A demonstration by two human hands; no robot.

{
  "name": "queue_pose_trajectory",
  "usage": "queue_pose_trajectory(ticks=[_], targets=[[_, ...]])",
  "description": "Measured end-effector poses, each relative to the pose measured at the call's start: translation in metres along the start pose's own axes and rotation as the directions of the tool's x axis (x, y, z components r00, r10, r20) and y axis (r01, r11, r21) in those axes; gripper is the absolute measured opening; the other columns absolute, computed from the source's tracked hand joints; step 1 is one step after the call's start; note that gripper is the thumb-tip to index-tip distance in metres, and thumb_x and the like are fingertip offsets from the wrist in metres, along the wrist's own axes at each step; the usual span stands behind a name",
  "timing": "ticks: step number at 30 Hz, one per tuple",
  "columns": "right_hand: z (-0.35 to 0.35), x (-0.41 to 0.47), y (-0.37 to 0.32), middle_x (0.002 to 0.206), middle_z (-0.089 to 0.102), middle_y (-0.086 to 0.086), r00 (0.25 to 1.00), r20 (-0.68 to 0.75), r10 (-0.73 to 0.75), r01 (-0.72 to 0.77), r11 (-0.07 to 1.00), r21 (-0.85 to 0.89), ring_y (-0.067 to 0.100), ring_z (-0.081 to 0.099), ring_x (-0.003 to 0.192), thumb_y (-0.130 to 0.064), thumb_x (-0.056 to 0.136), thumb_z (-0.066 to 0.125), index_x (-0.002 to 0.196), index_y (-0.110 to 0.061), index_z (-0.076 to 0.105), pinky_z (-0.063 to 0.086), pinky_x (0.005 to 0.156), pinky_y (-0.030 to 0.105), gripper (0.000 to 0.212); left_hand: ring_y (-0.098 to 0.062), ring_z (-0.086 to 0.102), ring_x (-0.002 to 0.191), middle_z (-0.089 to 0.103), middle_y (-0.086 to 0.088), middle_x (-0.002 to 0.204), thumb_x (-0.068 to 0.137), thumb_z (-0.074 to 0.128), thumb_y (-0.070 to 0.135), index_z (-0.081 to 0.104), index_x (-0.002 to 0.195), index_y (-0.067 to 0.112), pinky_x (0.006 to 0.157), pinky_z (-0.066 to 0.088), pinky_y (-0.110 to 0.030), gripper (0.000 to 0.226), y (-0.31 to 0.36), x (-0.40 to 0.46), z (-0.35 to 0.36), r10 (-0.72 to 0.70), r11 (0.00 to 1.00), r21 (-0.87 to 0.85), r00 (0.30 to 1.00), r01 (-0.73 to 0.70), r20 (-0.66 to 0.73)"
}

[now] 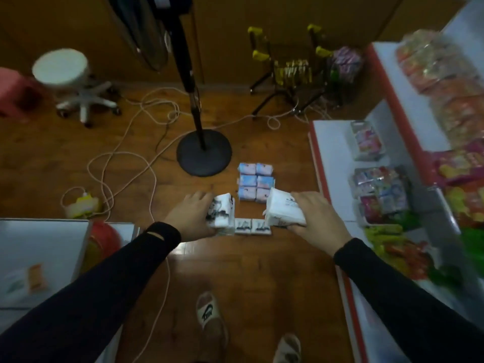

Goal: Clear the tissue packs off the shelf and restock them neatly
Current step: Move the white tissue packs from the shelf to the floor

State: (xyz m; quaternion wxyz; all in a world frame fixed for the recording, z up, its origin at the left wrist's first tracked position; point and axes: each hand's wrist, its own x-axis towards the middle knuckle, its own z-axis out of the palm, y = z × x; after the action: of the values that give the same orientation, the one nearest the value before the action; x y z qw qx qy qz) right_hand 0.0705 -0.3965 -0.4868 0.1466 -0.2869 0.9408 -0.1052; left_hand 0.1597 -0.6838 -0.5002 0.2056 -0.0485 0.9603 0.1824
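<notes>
Head view | left hand [192, 217] fingers closing around a white tissue pack [222, 214] | right hand [314, 216] fingers gripping another white pack [284, 209] | both hovering above floor [248, 265] beside two white packs [252, 226] and blue packs [255, 182] | advice: keeping edges aligned, lowering flat.

Floor [78, 153]: brown wood boards with a soft sheen. Tissue packs [255, 184]: thin, smooth, glossy plastic film wrap. Sleeves [104, 284]: matt black cloth. Fan base [204, 155]: matt black disc. Shelf [332, 158]: smooth white panels. Snack bags [379, 195]: shiny plastic.
</notes>
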Motion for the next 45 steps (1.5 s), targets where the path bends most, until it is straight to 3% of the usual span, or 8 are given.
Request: queue_pose_trajectory(ticks=[13, 18, 21, 30, 34, 38, 41, 45], targets=[[0.435, 0.101, 0.157, 0.128, 0.040, 0.004, 0.902, 0.389, 0.187, -0.168, 0.982, -0.082, 0.023, 0.038, 0.117, -0.028, 0.075, 0.074, 0.131, -0.019, 0.037, 0.042, 0.088, 0.031, 0.067, -0.026, 0.040, 0.120, 0.042, -0.004, 0.134, 0.075, 0.063, 0.057, 0.025, 0.140, 0.021, 0.094, 0.043, -0.043, 0.084, -0.077, 0.206, 0.417, -0.061, 0.998, 0.027, 0.968, 0.056, 0.245], [0.592, 0.126, 0.210, 0.122, 0.050, 0.013, 0.961, 0.259, 0.101, -0.080, 0.993, -0.090, 0.031, 0.050, 0.106, -0.012, 0.064, 0.084, 0.129, -0.010, 0.047, 0.050, 0.080, 0.037, 0.074, -0.027, 0.034, 0.126, 0.038, -0.006, 0.139, 0.079, 0.058, 0.059, 0.023, 0.142, 0.020, 0.100, 0.039, -0.044, 0.082, -0.109, 0.280, 0.561, -0.067, 0.995, 0.082, 0.980, 0.052, 0.187], [0.645, 0.121, 0.223, 0.137, 0.042, 0.017, 0.963, 0.256, 0.087, -0.074, 0.995, -0.061, 0.035, 0.042, 0.125, -0.028, 0.067, 0.085, 0.136, -0.010, 0.041, 0.044, 0.099, 0.044, 0.084, -0.032, 0.014, 0.140, 0.018, -0.011, 0.152, 0.087, 0.056, 0.048, 0.014, 0.147, 0.023, 0.113, 0.024, -0.047, 0.077, -0.120, 0.299, 0.603, -0.100, 0.988, 0.133, 0.984, 0.080, 0.151], [0.667, 0.125, 0.233, 0.091, 0.052, 0.013, 0.986, 0.162, -0.040, 0.055, 0.995, -0.088, 0.037, 0.053, 0.084, -0.012, 0.053, 0.088, 0.089, -0.011, 0.054, 0.050, 0.072, 0.044, 0.049, -0.042, 0.043, 0.118, 0.046, -0.025, 0.126, 0.077, 0.065, 0.011, 0.047, 0.132, 0.013, 0.095, 0.041, -0.052, 0.058, -0.130, 0.312, 0.618, 0.038, 0.955, 0.297, 0.996, -0.012, -0.082], [0.671, 0.161, 0.227, 0.084, 0.048, 0.015, 0.997, 0.039, -0.059, 0.065, 0.984, -0.166, 0.033, 0.049, 0.076, 0.009, 0.067, 0.057, 0.087, -0.009, 0.044, 0.042, 0.058, 0.041, 0.030, -0.043, 0.042, 0.115, 0.045, -0.026, 0.125, 0.071, 0.068, 0.010, 0.051, 0.120, 0.012, 0.097, 0.039, -0.053, 0.052, -0.135, 0.329, 0.611, 0.060, 0.929, 0.371, 0.987, 0.000, -0.152], [0.662, 0.186, 0.223, 0.087, 0.049, 0.015, 1.000, 0.019, -0.005, 0.008, 0.986, -0.166, 0.032, 0.048, 0.080, 0.006, 0.071, 0.049, 0.090, -0.007, 0.050, 0.042, 0.067, 0.042, 0.023, -0.041, 0.042, 0.117, 0.043, -0.023, 0.128, 0.074, 0.068, 0.012, 0.044, 0.125, 0.012, 0.097, 0.040, -0.050, 0.056, -0.133, 0.339, 0.602, -0.001, 0.936, 0.349, 0.996, 0.033, -0.091], [0.634, 0.175, 0.224, 0.104, 0.049, 0.010, 0.981, 0.193, -0.002, 0.030, 0.989, -0.144, 0.029, 0.048, 0.094, -0.008, 0.079, 0.066, 0.104, -0.013, 0.053, 0.040, 0.083, 0.039, 0.029, -0.036, 0.034, 0.126, 0.034, -0.019, 0.137, 0.087, 0.059, 0.024, 0.033, 0.137, 0.017, 0.105, 0.031, -0.046, 0.057, -0.120, 0.332, 0.581, -0.057, 0.947, 0.317, 0.998, 0.058, -0.014], [0.551, 0.144, 0.218, 0.136, 0.040, 0.006, 0.946, 0.318, 0.064, -0.034, 0.995, -0.098, 0.025, 0.040, 0.121, -0.034, 0.093, 0.056, 0.130, -0.019, 0.043, 0.037, 0.098, 0.036, 0.042, -0.032, 0.028, 0.132, 0.030, -0.014, 0.145, 0.092, 0.053, 0.033, 0.029, 0.143, 0.019, 0.110, 0.025, -0.042, 0.058, -0.088, 0.306, 0.510, -0.049, 0.969, 0.242, 0.998, 0.040, 0.029]])
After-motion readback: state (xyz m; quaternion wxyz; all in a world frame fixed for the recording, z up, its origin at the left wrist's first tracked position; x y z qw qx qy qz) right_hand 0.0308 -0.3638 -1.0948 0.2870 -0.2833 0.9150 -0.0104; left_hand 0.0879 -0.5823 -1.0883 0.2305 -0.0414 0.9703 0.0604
